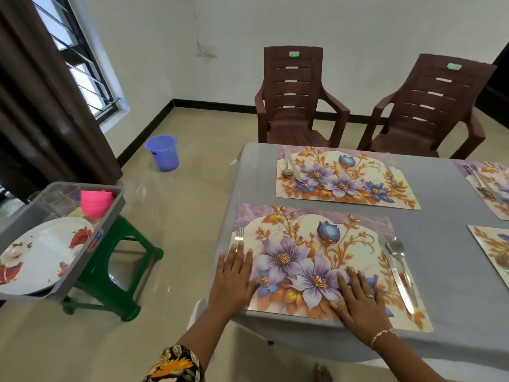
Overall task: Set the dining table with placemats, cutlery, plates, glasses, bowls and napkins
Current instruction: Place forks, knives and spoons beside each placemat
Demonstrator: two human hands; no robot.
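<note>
Pressing left hand (234,274) and right hand (360,301) flat, fingers straight, on the placemat (316,238): seemingly thin, stiff, slick; I'd shift it by its near edge.

Glossy floral placemat (316,260) on matt grey cloth over tabletop (446,224). Polished metal fork (239,236), spoon (398,250), knife (399,282). Moulded brown plastic chairs (292,97). Shiny tiled floor (176,216). Glossy flowered plate (41,255) in grey plastic tray (110,216); green plastic stool (118,271).

Floral sleeve (176,365), chain bracelet (382,334), ring (370,296)
</note>
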